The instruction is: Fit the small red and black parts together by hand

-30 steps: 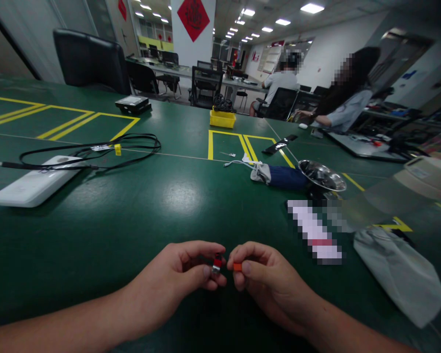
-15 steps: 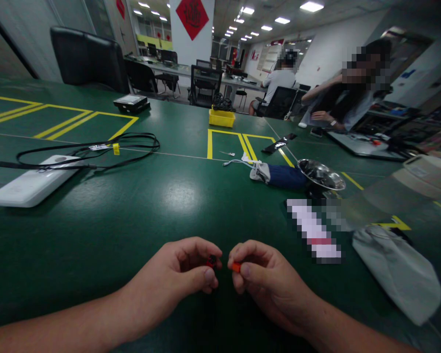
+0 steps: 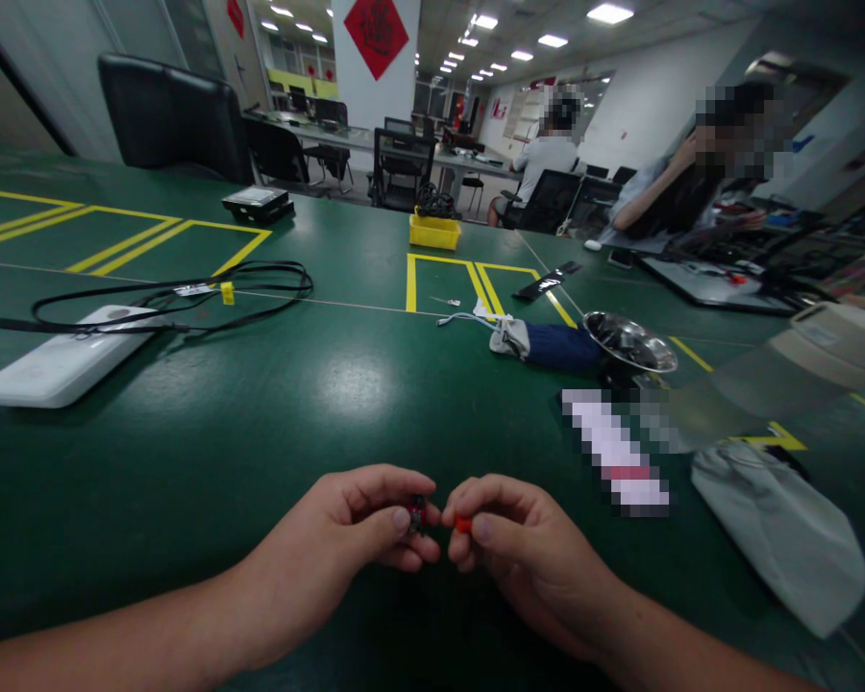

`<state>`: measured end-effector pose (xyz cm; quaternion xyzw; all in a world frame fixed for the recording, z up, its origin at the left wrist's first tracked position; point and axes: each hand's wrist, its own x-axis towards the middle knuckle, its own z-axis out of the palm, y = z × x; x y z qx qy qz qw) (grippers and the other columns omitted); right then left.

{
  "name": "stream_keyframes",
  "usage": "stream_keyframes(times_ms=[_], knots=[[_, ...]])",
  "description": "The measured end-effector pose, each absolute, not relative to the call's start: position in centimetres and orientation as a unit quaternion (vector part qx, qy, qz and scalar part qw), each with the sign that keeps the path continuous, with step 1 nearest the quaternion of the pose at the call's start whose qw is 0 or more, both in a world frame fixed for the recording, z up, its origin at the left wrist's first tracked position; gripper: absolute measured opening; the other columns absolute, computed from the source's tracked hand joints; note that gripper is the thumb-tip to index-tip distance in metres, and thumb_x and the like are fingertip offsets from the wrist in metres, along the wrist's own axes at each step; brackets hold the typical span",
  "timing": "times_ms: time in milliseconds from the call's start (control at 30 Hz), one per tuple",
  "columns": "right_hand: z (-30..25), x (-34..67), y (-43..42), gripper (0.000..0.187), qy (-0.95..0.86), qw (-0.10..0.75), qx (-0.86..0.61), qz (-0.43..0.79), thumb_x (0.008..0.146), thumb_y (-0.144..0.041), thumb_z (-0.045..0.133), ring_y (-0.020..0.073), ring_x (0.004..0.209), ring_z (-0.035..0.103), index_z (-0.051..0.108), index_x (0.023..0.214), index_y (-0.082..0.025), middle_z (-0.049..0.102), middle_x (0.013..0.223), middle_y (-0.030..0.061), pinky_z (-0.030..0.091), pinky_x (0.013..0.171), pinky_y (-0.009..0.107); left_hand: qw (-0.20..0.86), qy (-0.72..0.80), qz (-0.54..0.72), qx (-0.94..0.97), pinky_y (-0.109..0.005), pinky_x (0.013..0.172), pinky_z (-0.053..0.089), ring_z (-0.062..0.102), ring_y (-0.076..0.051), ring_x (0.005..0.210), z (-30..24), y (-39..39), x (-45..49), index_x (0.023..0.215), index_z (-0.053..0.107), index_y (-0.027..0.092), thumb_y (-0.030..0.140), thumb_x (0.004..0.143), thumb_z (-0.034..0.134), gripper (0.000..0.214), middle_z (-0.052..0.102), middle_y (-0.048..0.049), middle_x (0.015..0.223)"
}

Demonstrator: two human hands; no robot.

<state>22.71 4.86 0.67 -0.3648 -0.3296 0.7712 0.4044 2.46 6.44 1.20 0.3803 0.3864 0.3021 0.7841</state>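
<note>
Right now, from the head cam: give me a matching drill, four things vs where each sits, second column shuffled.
Things:
1. orange piece
2. dark piece
3. yellow bin
4. grey pouch

Places:
a. pinched in the left hand
b. lying on the near right of the table
c. pinched in the right hand
d. standing far off, mid-table

Pairs: 1-c, 2-a, 3-d, 4-b

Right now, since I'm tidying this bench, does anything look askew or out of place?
The metal bowl beside the blue cloth sits tilted, not flat. A black cable sprawls loosely across the white device. Nothing looks spilled or damaged.
</note>
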Motion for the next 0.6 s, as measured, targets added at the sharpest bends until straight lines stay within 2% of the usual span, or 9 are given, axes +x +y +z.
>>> stream_keyframes(times_ms=[267,600], knots=[[0.53,22.71,4.91,0.010,-0.342,0.399,-0.360,0.771,0.073,-0.020,0.069,0.0109,0.066,0.060,0.067,0.082,-0.014,0.065,0.081,0.0046,0.047,0.065,0.025,0.785,0.381,0.297,0.387,-0.034,0.074,0.051,0.065,-0.021,0.083,1.31,6.41,2.53,0.106,0.063,0.014,0.028,0.076,0.063,0.033,0.067,-0.0114,0.098],[0.60,22.86,4.99,0.018,-0.319,0.399,-0.341,0.789,0.085,-0.026,0.056,0.0125,0.070,0.061,0.067,0.086,-0.012,0.065,0.081,0.0080,0.046,0.068,0.025,0.791,0.384,0.292,0.376,-0.035,0.076,0.051,0.065,-0.022,0.084,1.26,6.52,2.39,0.109,0.063,0.014,0.026,0.079,0.058,0.033,0.067,-0.0122,0.100]])
